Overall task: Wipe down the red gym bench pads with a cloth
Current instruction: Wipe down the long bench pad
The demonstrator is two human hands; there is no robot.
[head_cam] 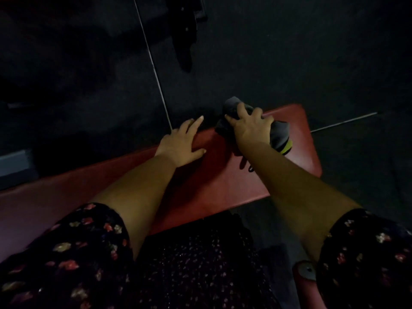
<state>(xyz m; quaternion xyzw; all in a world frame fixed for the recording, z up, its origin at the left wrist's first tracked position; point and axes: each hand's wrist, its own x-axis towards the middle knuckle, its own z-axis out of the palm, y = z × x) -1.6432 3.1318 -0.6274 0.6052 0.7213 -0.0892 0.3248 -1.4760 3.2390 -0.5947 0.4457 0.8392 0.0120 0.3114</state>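
Red pad (296,152) of the worktop: long, smooth, running from the lower left of the head view to a rounded right end; dim light throughout.

Cloth (279,133): grey, bunched, with a yellow-green band (286,148) at its near end. It lies on the pad at the far edge, close to the right end, and part of it hangs past that far edge.

Right hand (249,128): on top of the cloth, fingers curled into the folds, grasping it against the pad.

Left hand (180,143): released, fingers straight and spread. Its palm rests flat on the pad at the far edge, its fingertips reach beyond that edge, and it sits just beside the cloth without touching it.

Sleeves (66,253): dark with a small floral print, ending above both forearms.

Floor (289,63): dark, crossed by a thin pale line (156,70) that reaches the pad's far edge near the left hand.

Red roll (299,279): grey disc on its end, below the pad's near edge at lower right; partly hidden by the right sleeve.

Dark object (187,30): on the floor well beyond the pad; its kind cannot be told.
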